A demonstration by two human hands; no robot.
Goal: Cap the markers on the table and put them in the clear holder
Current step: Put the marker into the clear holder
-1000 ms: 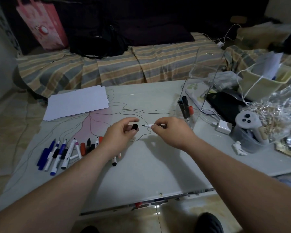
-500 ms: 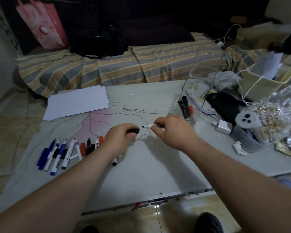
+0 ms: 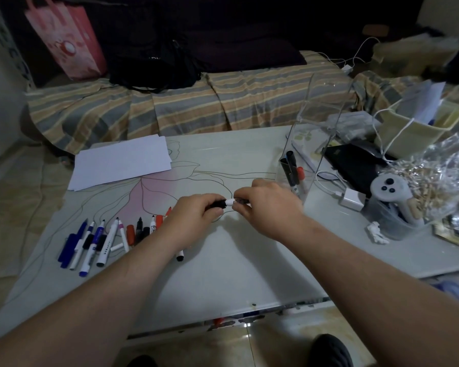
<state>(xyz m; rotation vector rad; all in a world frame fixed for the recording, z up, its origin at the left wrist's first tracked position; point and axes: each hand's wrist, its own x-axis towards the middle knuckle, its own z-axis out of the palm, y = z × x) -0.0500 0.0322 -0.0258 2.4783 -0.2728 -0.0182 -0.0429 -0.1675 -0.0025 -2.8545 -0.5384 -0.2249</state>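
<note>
My left hand (image 3: pixel 194 218) pinches a black cap (image 3: pixel 218 203) that sits over the tip of a white marker (image 3: pixel 235 201), whose barrel my right hand (image 3: pixel 268 207) grips. Both hands meet above the table's middle. A tall clear holder (image 3: pixel 312 144) stands just right of my right hand, with three capped markers (image 3: pixel 292 173) inside, two black and one red. Several loose markers and caps (image 3: pixel 104 237) lie in a row on the table at the left, some with bare tips. One more marker end (image 3: pixel 180 256) pokes out from under my left forearm.
White paper sheets (image 3: pixel 122 162) lie at the back left of the table (image 3: pixel 236 274). At the right are a white charger (image 3: pixel 351 198) with cable, a black case (image 3: pixel 355 168), a grey controller (image 3: pixel 390 190) in a tub, and a crinkly plastic bag (image 3: pixel 440 186).
My hands came together: the cap in my left hand moved right onto the marker's tip, which was bare and apart from it a second ago.
</note>
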